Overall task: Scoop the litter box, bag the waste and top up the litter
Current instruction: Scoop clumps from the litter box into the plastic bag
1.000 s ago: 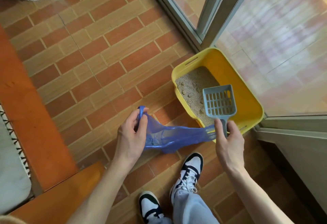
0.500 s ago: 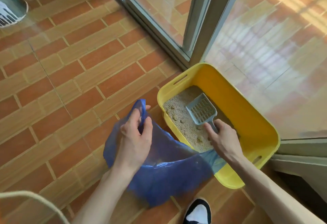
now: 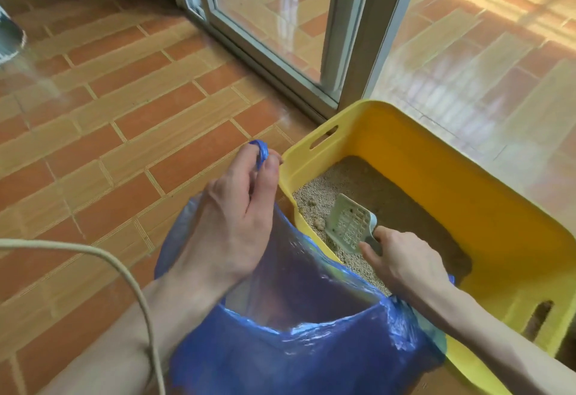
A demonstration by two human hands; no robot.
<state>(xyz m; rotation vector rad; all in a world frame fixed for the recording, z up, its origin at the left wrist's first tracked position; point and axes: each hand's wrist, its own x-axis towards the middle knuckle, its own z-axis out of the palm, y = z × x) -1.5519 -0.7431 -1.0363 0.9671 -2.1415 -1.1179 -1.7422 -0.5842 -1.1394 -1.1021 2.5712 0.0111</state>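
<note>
Nearest us hangs the blue bag (image 3: 299, 348), thin, soft film that we judge light and slippery, so it is best held by its rim. Our left hand (image 3: 230, 217) pinches a bunched handle of it at the top edge, keeping the mouth open. Just right, our right hand (image 3: 402, 263) grips the stiff grey scoop (image 3: 350, 226) by its handle, blade down in the loose, grainy litter (image 3: 358, 189). Farther right sits the rigid yellow litter box (image 3: 452, 157) by the glass door (image 3: 274, 20).

Home, balcony or entry area. Orange-and-tan brick-pattern tiled floor (image 3: 131, 120), grey-framed sliding glass door (image 3: 274, 20). Yellow plastic litter box (image 3: 467, 176) sits beside it.
</note>
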